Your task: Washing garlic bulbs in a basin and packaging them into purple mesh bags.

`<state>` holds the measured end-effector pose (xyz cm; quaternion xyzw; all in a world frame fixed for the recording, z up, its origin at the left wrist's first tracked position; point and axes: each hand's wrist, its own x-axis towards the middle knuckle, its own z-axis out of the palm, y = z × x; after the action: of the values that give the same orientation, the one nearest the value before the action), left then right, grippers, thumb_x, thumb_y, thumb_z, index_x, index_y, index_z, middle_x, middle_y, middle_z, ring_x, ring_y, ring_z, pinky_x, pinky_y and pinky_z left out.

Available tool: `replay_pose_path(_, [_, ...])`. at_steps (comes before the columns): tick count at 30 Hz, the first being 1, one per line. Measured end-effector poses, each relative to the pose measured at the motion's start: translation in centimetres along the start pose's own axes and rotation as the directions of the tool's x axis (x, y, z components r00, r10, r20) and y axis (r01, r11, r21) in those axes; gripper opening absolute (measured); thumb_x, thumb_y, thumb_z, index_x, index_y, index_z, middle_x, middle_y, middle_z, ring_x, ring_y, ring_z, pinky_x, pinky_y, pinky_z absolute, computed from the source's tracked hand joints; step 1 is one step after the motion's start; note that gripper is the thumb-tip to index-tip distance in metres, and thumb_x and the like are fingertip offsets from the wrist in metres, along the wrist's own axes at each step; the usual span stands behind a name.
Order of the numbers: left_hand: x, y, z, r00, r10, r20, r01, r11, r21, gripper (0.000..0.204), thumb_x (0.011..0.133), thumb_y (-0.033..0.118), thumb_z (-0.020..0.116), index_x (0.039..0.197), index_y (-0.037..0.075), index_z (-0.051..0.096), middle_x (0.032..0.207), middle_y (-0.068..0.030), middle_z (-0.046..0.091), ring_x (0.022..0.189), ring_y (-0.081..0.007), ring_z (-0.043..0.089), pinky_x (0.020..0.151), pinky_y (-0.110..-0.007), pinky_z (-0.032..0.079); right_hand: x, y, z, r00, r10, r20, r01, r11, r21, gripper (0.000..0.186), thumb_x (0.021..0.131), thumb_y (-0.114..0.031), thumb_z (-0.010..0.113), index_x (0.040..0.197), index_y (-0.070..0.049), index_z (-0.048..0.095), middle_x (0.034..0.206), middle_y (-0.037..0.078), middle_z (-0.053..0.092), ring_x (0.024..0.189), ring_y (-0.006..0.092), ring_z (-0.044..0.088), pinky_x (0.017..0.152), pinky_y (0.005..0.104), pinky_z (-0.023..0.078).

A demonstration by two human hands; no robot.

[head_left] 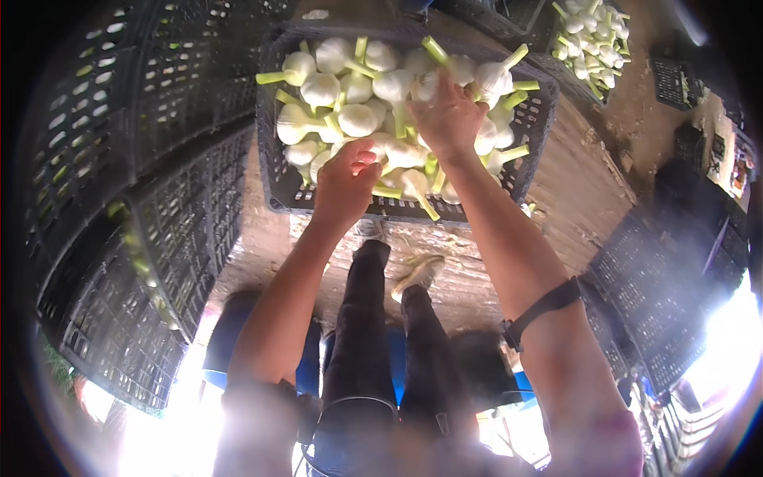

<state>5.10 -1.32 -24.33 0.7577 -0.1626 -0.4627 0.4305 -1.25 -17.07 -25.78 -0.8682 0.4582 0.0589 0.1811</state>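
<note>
A black plastic crate [274,179] in front of me is heaped with white garlic bulbs [358,120] that have short cut green stems. My right hand [447,119] reaches into the far right part of the heap, its fingers bent round a garlic bulb partly covered by the hand. Over the near left part of the crate is my left hand [347,179], its fingers loosely bent and apart from the thumb, close to the bulbs. I see nothing held in it. A dark band [544,310] circles my right forearm.
Tall stacks of black crates [183,215] rise close on the left. Another crate of garlic bulbs [592,44] stands at the far right. More black crates [660,294] lean at the lower right. My shoes [419,274] rest on the dusty brown floor [588,191] just before the crate.
</note>
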Motion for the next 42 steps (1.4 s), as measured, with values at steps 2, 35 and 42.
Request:
replay_pose_path(2, [-1.2, 0.5, -1.1, 0.999, -0.039, -0.015, 0.038, 0.997, -0.060, 0.035, 0.073, 0.007, 0.059, 0.106, -0.001, 0.049, 0.094, -0.0102, 0.056, 0.087, -0.0145, 0.055, 0.076, -0.025, 0.044, -0.6, -0.3, -0.3, 0.997, -0.012, -0.074, 0.021, 0.993, 0.116, 0.057, 0.064, -0.024, 0.067, 0.111, -0.002, 0.043, 0.097, 0.013, 0.057, 0.096, 0.0268, 0.050, 0.082, 0.0362, 0.038])
replay_pose_path(35, [-4.6, 5.8, 11.1, 0.877, -0.479, 0.021, 0.478, 0.869, -0.132, 0.014, 0.074, 0.012, 0.054, 0.066, 0.000, 0.055, 0.056, -0.0071, 0.055, 0.049, -0.0111, 0.052, 0.045, -0.025, 0.042, -2.7, 13.6, -13.8, 0.953, -0.249, -0.170, 0.298, 0.869, 0.395, 0.063, 0.062, -0.034, 0.069, 0.105, 0.004, 0.044, 0.080, 0.015, 0.056, 0.070, 0.0295, 0.054, 0.065, 0.0374, 0.040])
replay_pose_path(42, [-15.7, -4.7, 9.0, 0.999, 0.033, 0.036, -0.049, 0.610, 0.791, 0.022, 0.066, 0.023, 0.060, 0.063, 0.002, 0.060, 0.067, -0.0137, 0.059, 0.071, -0.0283, 0.058, 0.065, -0.038, 0.045, 0.1, 13.7, -12.2, 0.960, -0.026, 0.279, -0.044, 0.969, 0.244, 0.044, 0.074, -0.031, 0.059, 0.100, 0.002, 0.046, 0.084, 0.017, 0.056, 0.070, 0.0315, 0.056, 0.059, 0.0397, 0.044])
